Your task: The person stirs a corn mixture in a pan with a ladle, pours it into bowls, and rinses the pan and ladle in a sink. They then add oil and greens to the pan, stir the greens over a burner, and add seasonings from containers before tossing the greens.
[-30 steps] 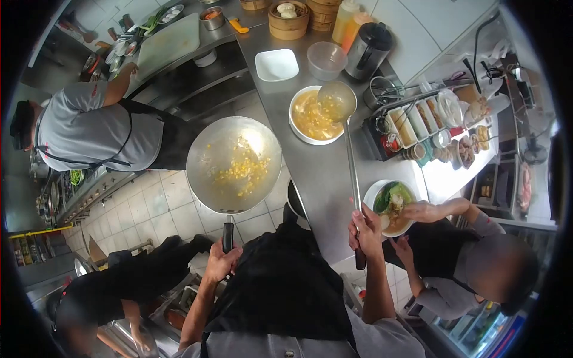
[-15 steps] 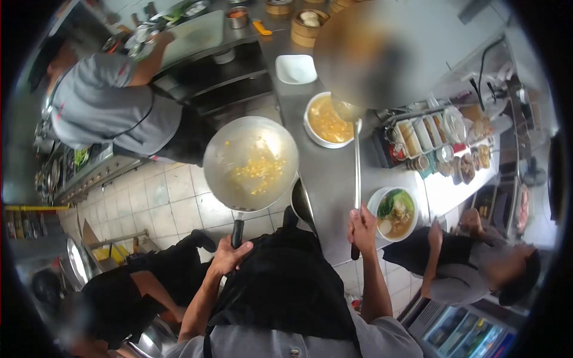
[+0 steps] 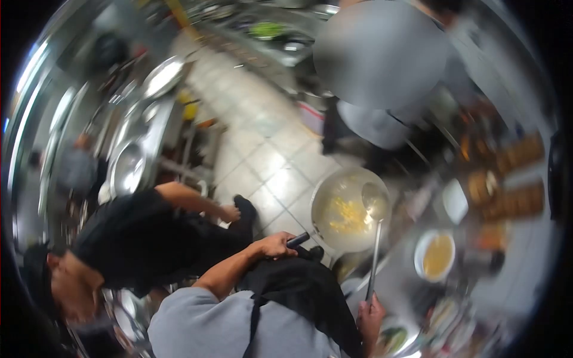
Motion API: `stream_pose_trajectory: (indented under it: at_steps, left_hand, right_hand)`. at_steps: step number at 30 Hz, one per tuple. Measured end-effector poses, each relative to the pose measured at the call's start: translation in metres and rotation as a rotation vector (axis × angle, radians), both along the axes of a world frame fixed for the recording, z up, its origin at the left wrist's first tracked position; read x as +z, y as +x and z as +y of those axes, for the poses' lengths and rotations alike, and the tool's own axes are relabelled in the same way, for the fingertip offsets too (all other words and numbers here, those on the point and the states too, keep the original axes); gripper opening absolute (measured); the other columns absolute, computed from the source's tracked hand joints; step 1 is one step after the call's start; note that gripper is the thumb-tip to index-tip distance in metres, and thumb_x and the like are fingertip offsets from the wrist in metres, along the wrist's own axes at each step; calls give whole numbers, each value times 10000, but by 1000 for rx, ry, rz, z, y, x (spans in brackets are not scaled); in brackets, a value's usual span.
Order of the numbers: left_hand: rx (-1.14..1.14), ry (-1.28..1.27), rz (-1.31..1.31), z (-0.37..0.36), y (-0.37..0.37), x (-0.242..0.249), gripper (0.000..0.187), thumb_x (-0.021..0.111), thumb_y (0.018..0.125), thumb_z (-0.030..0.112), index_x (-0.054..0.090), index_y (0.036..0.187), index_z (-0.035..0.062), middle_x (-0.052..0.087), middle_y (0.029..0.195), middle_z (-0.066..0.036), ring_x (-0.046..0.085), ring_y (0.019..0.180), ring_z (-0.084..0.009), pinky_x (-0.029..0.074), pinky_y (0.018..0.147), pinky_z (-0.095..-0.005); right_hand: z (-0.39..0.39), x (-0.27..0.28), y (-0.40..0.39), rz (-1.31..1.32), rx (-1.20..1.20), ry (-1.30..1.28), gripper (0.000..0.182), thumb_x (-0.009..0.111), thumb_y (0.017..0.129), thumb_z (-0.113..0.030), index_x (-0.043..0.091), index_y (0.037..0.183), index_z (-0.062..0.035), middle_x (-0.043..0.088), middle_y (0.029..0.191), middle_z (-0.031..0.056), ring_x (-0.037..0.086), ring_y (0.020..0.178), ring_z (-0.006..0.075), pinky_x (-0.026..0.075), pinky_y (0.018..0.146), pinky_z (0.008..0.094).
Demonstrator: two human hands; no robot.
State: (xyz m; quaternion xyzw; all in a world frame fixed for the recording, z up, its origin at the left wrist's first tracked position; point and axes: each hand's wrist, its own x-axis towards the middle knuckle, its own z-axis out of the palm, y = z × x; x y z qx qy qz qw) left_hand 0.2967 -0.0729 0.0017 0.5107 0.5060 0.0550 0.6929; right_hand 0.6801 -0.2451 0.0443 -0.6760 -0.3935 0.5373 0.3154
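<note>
My left hand (image 3: pixel 276 246) is closed around the black handle of a wok (image 3: pixel 324 209), which is tilted so its inside shows. Yellow bits of food (image 3: pixel 348 219) lie across the bottom of the wok. In my right hand (image 3: pixel 371 313) is the long handle of a ladle (image 3: pixel 376 256). The ladle's bowl rests in or just above the wok's right side; contact cannot be made out. To the right stands a white bowl (image 3: pixel 419 256) of yellow soup on the steel counter.
A person in black (image 3: pixel 137 232) bends close at the left. Another person in grey (image 3: pixel 373 122) stands beyond the wok. Bamboo steamers (image 3: pixel 513 200) and a white square dish (image 3: pixel 455 201) are on the right. A bowl with greens (image 3: pixel 397 340) sits near my right hand.
My view has turned left and is blurred. The ladle has moved from beside the soup bowl to the wok. Both hands keep their holds, and the wok has swung away from the counter.
</note>
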Motion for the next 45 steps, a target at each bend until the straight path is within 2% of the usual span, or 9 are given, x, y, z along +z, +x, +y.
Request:
stream_pose_trajectory:
  at_steps: [1,2,6,10,16,19,28,39,45]
  left_hand:
    - [56,4,9,-2,-14,-2,183,713,846,192,591,878,59,522,545,3,473,417,-98,370,410,-277]
    - [135,24,24,-10,-11,0,183,713,846,192,591,878,59,522,545,3,473,417,-98,370,410,-277]
    - [421,-16,27,-5,-40,-30,169,707,804,168,583,784,55,542,537,-20,508,426,-121,410,437,-306]
    - [824,10,49,18,-85,-151,157,684,776,136,594,690,40,582,528,-61,546,428,-156,448,429,-333]
    - [1268,-3,57,55,-211,-35,372,694,906,370,527,803,54,542,551,-27,523,419,-109,420,399,-287]
    - [1423,80,79,80,-280,-9,406,639,951,424,482,818,74,532,556,-5,498,408,-81,406,386,-265]
    - [1790,299,207,197,-529,99,366,602,975,399,553,872,50,537,620,-5,500,438,-88,424,376,-267]
    - [1870,78,681,258,-813,141,389,611,922,250,588,625,0,554,539,-81,519,413,-172,396,376,-313]
    - [1323,-461,641,291,-968,126,115,560,925,105,630,891,19,560,643,-30,531,475,-99,395,390,-215]
  right_hand:
    - [38,-20,-10,-370,248,482,519,611,912,-136,487,1397,-1,652,713,98,642,628,303,517,603,423]
    - [66,-22,-3,-340,316,518,519,611,912,-136,487,1397,-1,652,713,98,642,628,303,517,603,423]
    - [184,-36,-63,-705,780,172,484,584,832,-70,556,1316,-61,657,895,308,628,878,505,502,798,555]
    - [289,-86,-153,-878,1027,190,372,630,837,-171,582,1188,-58,671,886,272,634,875,471,501,783,552]
    - [417,-81,-316,-288,1256,435,320,618,898,-146,536,1185,-31,648,727,218,642,656,404,531,622,472]
    - [461,-23,-391,375,1047,-222,283,572,974,-160,524,1203,-1,441,596,-5,424,417,84,362,373,261]
    - [635,95,-535,803,1010,-245,442,655,938,-255,470,1236,14,349,514,-13,329,323,90,316,323,273]
    - [841,121,-696,649,1005,-165,456,648,949,-256,455,1265,10,354,519,-22,307,311,69,274,279,242]
    - [868,118,-814,606,994,-102,511,656,952,-291,446,1291,29,362,523,-24,338,311,63,274,265,233]
